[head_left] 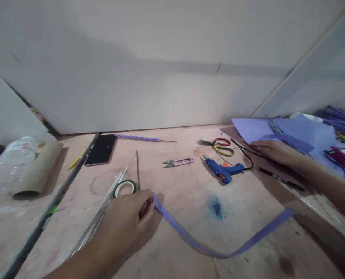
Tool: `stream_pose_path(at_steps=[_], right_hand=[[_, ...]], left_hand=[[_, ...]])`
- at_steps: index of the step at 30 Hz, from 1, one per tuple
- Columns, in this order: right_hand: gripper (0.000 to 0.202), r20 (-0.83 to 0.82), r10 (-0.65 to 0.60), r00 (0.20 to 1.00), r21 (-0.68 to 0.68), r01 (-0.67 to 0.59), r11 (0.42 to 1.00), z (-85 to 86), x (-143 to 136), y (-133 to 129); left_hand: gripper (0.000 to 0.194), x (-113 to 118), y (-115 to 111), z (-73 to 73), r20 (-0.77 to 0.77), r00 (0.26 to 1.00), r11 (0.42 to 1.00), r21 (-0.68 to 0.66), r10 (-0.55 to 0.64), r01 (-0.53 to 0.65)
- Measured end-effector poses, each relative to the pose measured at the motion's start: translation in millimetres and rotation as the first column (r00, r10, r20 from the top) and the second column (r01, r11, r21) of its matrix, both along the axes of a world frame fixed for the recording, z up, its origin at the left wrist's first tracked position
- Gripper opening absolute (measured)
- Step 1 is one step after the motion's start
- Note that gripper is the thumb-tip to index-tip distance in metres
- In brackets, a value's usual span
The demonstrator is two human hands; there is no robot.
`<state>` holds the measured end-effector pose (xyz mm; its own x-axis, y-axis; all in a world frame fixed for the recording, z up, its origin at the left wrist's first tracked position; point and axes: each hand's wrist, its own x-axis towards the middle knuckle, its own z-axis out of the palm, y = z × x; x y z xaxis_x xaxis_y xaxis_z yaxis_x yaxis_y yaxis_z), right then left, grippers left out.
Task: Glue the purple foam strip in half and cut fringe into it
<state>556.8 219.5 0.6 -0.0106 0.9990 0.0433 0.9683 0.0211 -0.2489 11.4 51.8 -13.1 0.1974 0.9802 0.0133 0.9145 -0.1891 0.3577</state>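
Long purple paper strip (195,242) curves across stained pinkish tabletop (184,201), one end pinched in person's L hand (131,217), next to green tape roll (115,189). R hand (272,151) reaches onto flat purple sheets (306,131); its grip can't be told. Blue glue gun (224,170) lies btwn hands, nr red-and-yellow-handled scissors (218,146).

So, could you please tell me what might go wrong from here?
The black cord runs toward the right hand, so a sweep of that arm might drag the blue glue gun. If its nozzle is hot, which I cannot tell, the loose purple strip held by the left hand could swing against it. The left hand might also nudge the green tape roll beside it.
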Motion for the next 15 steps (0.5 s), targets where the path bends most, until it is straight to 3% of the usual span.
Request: stream_pose_path(at_steps=[3,7,12,15], right_hand=[[0.03,-0.048,0.111,0.993,-0.046,-0.113,0.992,-18.3,-19.7,-2.4],[0.031,-0.098,0.107,0.989,0.085,-0.099,0.991,-24.9,-31.4,-11.6],[0.029,-0.217,0.109,0.97,0.373,-0.021,0.928,-0.8,-46.8,-30.2],[0.027,-0.254,0.277,0.927,0.526,-0.108,0.844,19.8,-88.9,-58.7]], left_hand=[[0.054,-0.4,-0.3,-2.2,0.001,1.0,0.999,0.036,-0.019,0.019],[0.052,-2.3,-0.8,-5.7,0.017,0.998,0.992,0.108,-0.065,0.063],[0.043,-9.8,2.5,-11.4,0.061,0.989,0.964,0.241,-0.131,0.113],[0.031,-14.3,-1.6,-11.3,0.113,0.976,0.921,0.365,-0.186,0.133]])
